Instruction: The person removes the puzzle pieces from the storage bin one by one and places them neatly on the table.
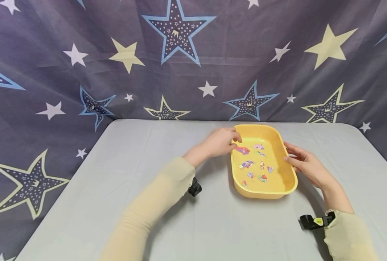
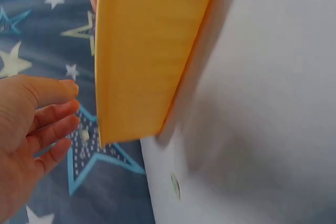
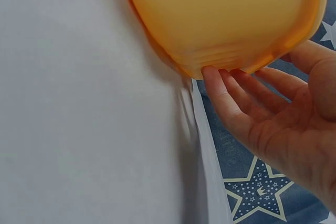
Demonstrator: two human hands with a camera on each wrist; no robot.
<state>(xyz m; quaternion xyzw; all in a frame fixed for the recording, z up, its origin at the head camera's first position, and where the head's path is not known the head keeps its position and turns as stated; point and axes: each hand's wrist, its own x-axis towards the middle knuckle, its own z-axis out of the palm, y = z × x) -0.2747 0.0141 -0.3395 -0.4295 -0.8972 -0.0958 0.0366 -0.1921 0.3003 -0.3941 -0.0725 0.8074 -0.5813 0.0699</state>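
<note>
A yellow plastic tray (image 1: 273,181) with rounded corners sits on the table, and several small colourful cutout pieces (image 1: 246,164) lie spread over its floor. My left hand (image 1: 224,141) hovers at the tray's left rim, its fingertips above a red and purple piece (image 1: 243,150). In the left wrist view, that hand's bent fingers (image 2: 52,129) stand apart from the tray wall (image 2: 142,56) with nothing between them. My right hand (image 1: 305,163) holds the tray's right side, thumb at the rim. In the right wrist view its fingertips (image 3: 212,77) press against the tray's outside.
A pale cloth covers the table (image 1: 115,203). Behind it hangs a dark curtain (image 1: 98,29) with a star print. On the tabletop in the left wrist view lies a small greenish sliver (image 2: 175,186). Black wrist straps (image 1: 194,187) sit near both cuffs.
</note>
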